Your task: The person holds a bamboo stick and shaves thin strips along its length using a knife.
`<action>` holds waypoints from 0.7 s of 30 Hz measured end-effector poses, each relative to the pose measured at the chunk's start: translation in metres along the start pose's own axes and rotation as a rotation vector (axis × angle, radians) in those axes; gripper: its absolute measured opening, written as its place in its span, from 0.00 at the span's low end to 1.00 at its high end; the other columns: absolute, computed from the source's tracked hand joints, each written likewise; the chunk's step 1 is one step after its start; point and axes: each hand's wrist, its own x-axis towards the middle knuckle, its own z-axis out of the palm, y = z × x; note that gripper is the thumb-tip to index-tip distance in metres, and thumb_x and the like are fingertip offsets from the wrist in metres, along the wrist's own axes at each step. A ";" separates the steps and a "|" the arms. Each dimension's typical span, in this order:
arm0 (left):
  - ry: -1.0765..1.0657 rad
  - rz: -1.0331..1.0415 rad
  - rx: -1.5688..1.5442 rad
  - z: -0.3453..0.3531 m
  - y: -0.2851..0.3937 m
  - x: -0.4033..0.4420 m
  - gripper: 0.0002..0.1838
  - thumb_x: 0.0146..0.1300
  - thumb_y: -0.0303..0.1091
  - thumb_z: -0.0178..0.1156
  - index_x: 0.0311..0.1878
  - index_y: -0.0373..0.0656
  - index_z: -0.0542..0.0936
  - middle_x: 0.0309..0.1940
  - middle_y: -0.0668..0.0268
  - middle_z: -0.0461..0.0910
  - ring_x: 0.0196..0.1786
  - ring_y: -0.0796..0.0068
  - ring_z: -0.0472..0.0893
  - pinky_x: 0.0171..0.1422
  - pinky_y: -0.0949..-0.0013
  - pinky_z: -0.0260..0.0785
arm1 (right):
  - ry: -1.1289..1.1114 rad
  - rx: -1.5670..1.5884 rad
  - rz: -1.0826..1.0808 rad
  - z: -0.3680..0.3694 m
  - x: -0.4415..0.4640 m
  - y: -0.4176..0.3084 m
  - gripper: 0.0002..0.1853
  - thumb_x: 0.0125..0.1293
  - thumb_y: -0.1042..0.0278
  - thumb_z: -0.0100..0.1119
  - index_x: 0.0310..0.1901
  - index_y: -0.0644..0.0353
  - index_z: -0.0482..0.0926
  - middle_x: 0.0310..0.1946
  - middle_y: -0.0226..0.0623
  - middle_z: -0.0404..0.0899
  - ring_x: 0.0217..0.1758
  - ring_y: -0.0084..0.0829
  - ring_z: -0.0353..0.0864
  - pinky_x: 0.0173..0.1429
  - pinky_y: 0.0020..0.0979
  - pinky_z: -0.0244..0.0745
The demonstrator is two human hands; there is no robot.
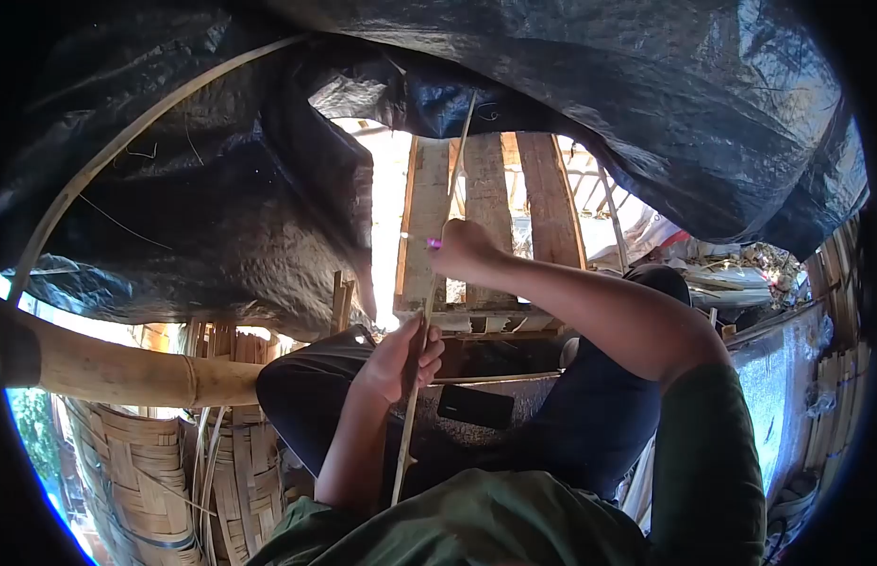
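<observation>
A long, thin bamboo strip [407,429] runs from near my lap up past both hands, its far end rising over the wooden planks. My left hand [400,360] is wrapped round the strip in front of my body. Farther up, my right hand [462,250] is closed in a fist at the strip, with a small bright purple thing [434,243] showing at its left edge. Whether that thing is a tool's handle is too small to tell. A black flat rectangular object [475,407] lies between my legs, right of the strip.
Wooden planks [487,203] stretch ahead beyond my hands. Dark plastic sheeting [646,104] hangs overhead and at the left. A thick bamboo pole [127,368] crosses at the left, above woven bamboo baskets [141,462]. A curved bamboo strip [146,118] arches at the upper left.
</observation>
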 end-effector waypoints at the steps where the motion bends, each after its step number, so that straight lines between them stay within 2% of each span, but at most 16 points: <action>1: 0.041 0.013 0.013 -0.002 0.006 0.001 0.22 0.74 0.57 0.40 0.34 0.49 0.68 0.17 0.72 0.60 0.17 0.79 0.61 0.18 0.75 0.53 | 0.048 -0.016 -0.035 0.007 -0.001 -0.003 0.21 0.63 0.56 0.58 0.36 0.73 0.80 0.28 0.52 0.83 0.32 0.43 0.86 0.38 0.42 0.80; 2: 0.080 0.026 0.025 -0.003 0.011 0.003 0.22 0.75 0.57 0.39 0.34 0.49 0.68 0.16 0.72 0.59 0.17 0.80 0.60 0.18 0.75 0.52 | 0.097 -0.033 -0.069 0.010 0.000 -0.005 0.21 0.62 0.57 0.57 0.33 0.73 0.80 0.28 0.53 0.82 0.32 0.44 0.86 0.37 0.43 0.80; 3: 0.073 -0.001 -0.008 0.014 -0.003 0.009 0.22 0.75 0.57 0.39 0.34 0.49 0.68 0.16 0.72 0.59 0.17 0.80 0.60 0.18 0.75 0.52 | 0.070 -0.041 -0.036 0.006 -0.019 0.007 0.21 0.62 0.57 0.57 0.33 0.73 0.80 0.28 0.53 0.82 0.32 0.44 0.86 0.37 0.43 0.80; 5: 0.220 0.045 -0.086 0.020 0.002 0.014 0.21 0.76 0.55 0.38 0.33 0.50 0.68 0.16 0.74 0.59 0.16 0.81 0.59 0.17 0.76 0.50 | -0.028 0.002 -0.040 0.002 -0.023 0.004 0.20 0.61 0.57 0.57 0.31 0.72 0.80 0.26 0.53 0.82 0.31 0.45 0.85 0.36 0.44 0.79; 6: 0.207 0.047 -0.074 0.019 0.005 0.015 0.21 0.76 0.54 0.38 0.33 0.51 0.68 0.16 0.76 0.58 0.16 0.82 0.58 0.17 0.76 0.49 | -0.034 -0.029 -0.119 -0.001 -0.020 0.008 0.26 0.64 0.47 0.56 0.24 0.68 0.77 0.15 0.39 0.76 0.18 0.34 0.78 0.25 0.38 0.73; 7: 0.215 0.041 -0.074 0.018 0.008 0.015 0.21 0.76 0.54 0.38 0.33 0.51 0.68 0.16 0.76 0.58 0.16 0.82 0.58 0.17 0.76 0.49 | -0.039 -0.020 -0.119 -0.014 -0.021 0.004 0.26 0.64 0.47 0.56 0.24 0.68 0.77 0.15 0.39 0.76 0.18 0.34 0.78 0.25 0.38 0.73; 9: 0.207 -0.009 -0.046 0.016 0.017 0.017 0.22 0.76 0.57 0.37 0.34 0.50 0.65 0.16 0.75 0.55 0.17 0.82 0.54 0.19 0.75 0.45 | -0.198 -0.046 -0.155 -0.051 -0.015 0.002 0.29 0.66 0.40 0.54 0.22 0.62 0.74 0.14 0.31 0.72 0.16 0.27 0.73 0.23 0.34 0.71; 11: 0.171 -0.034 -0.070 0.013 0.032 0.018 0.21 0.76 0.57 0.38 0.33 0.52 0.65 0.16 0.76 0.54 0.17 0.83 0.54 0.18 0.76 0.44 | -0.169 0.083 -0.122 -0.076 0.014 0.025 0.27 0.67 0.38 0.51 0.27 0.58 0.71 0.14 0.24 0.67 0.14 0.22 0.66 0.20 0.30 0.67; 13: 0.146 -0.068 -0.059 0.007 0.046 0.021 0.21 0.76 0.56 0.38 0.33 0.53 0.66 0.16 0.78 0.54 0.16 0.84 0.53 0.17 0.78 0.44 | -0.001 0.158 0.023 -0.106 0.013 0.030 0.24 0.70 0.42 0.49 0.34 0.59 0.68 0.15 0.24 0.65 0.17 0.21 0.67 0.22 0.29 0.66; 15: 0.152 -0.044 -0.045 -0.002 0.047 0.026 0.20 0.76 0.56 0.38 0.32 0.54 0.66 0.16 0.79 0.54 0.16 0.85 0.53 0.17 0.78 0.44 | 0.038 0.176 0.095 -0.135 0.014 0.050 0.19 0.73 0.47 0.47 0.43 0.59 0.68 0.16 0.25 0.63 0.22 0.21 0.69 0.25 0.28 0.66; 17: 0.109 -0.010 -0.107 -0.012 0.043 0.033 0.20 0.76 0.55 0.38 0.32 0.53 0.66 0.16 0.79 0.54 0.15 0.85 0.54 0.17 0.78 0.44 | 0.160 0.085 0.156 -0.153 0.034 0.080 0.17 0.72 0.53 0.49 0.43 0.61 0.73 0.17 0.26 0.66 0.25 0.22 0.70 0.29 0.30 0.67; 18: 0.121 -0.006 -0.137 -0.013 0.037 0.035 0.21 0.76 0.55 0.38 0.32 0.53 0.66 0.15 0.78 0.54 0.15 0.85 0.54 0.16 0.78 0.44 | 0.150 0.071 0.166 -0.158 0.039 0.094 0.17 0.72 0.53 0.49 0.43 0.61 0.73 0.17 0.26 0.66 0.25 0.22 0.70 0.29 0.30 0.67; 20: 0.159 -0.003 -0.135 -0.009 0.027 0.035 0.21 0.76 0.54 0.37 0.31 0.53 0.67 0.14 0.78 0.55 0.14 0.85 0.54 0.15 0.78 0.44 | 0.266 -0.224 0.012 -0.163 0.050 0.116 0.14 0.70 0.59 0.54 0.43 0.62 0.80 0.19 0.31 0.73 0.25 0.24 0.72 0.31 0.33 0.69; 21: 0.202 0.003 -0.113 -0.007 0.025 0.034 0.21 0.76 0.53 0.36 0.30 0.53 0.68 0.14 0.79 0.56 0.13 0.86 0.54 0.13 0.79 0.45 | 0.255 -0.232 0.012 -0.160 0.055 0.122 0.14 0.70 0.59 0.54 0.43 0.62 0.80 0.19 0.31 0.73 0.25 0.24 0.72 0.31 0.33 0.69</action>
